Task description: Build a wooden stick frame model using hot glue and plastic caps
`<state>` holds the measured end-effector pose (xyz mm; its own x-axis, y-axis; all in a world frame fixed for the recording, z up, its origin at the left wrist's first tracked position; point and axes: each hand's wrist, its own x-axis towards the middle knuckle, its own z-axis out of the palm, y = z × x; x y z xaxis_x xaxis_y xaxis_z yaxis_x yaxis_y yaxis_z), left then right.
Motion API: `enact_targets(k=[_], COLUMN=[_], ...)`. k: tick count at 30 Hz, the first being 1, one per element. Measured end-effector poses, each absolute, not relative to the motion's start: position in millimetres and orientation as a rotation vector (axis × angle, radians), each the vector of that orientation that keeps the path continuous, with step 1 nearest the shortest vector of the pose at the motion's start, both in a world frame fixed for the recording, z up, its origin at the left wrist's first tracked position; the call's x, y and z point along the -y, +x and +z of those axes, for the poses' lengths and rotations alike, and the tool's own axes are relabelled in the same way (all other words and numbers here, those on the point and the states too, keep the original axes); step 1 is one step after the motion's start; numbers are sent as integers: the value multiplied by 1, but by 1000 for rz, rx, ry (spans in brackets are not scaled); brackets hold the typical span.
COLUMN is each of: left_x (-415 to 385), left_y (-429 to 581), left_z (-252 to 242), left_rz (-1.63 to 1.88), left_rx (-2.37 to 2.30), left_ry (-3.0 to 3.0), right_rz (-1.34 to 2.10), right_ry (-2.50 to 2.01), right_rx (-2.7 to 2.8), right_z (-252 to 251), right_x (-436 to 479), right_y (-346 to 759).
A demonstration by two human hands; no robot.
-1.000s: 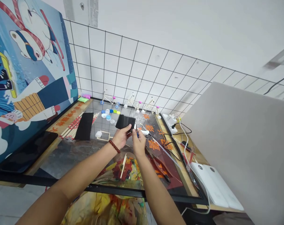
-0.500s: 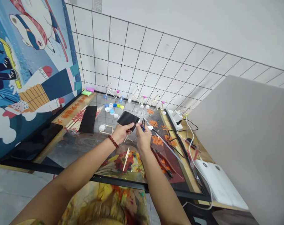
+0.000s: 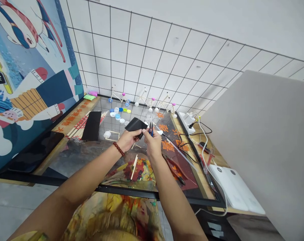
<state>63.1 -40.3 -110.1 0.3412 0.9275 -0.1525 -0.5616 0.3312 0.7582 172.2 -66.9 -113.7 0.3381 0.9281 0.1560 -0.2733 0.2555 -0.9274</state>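
My left hand (image 3: 129, 139), with a bead bracelet on its wrist, is closed on a small black sheet (image 3: 135, 125) held above the glass-topped table (image 3: 74, 157). My right hand (image 3: 152, 142) is closed on small blue-handled scissors (image 3: 150, 129), whose blades point up at the sheet's right edge. Both hands hover together over the table's middle. A loose wooden stick (image 3: 134, 166) lies on the glass just below my hands.
A larger black sheet (image 3: 92, 125) and a bundle of sticks (image 3: 78, 125) lie at the left. Coloured bottle caps (image 3: 119, 112) and stick models (image 3: 144, 100) stand by the wire grid wall. A power strip (image 3: 188, 119), cables and white boxes (image 3: 233, 192) lie at the right, a dark tablet (image 3: 32, 152) at the left.
The camera has dipped and shifted slightly. My hands stay together with the black sheet and scissors; the sheet has tilted a little and the scissors have come up to its edge.
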Motion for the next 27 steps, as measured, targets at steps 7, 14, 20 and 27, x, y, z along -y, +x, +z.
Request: enact_targets(k=[7, 14, 20, 27], left_x=[35, 36, 39, 41], left_y=[56, 54, 58, 60], left_z=[-112, -115, -115, -112], left_rz=[1016, 964, 940, 926], left_rx=[-558, -631, -673, -724], left_ry=[673, 823, 884, 893], right_rz=[957, 943, 924, 953], right_ry=[-936, -932, -940, -899], right_rx=[740, 729, 748, 725], right_z=[-110, -110, -110, -112], right_x=[67, 66, 66, 65], right_y=[174, 174, 173, 175])
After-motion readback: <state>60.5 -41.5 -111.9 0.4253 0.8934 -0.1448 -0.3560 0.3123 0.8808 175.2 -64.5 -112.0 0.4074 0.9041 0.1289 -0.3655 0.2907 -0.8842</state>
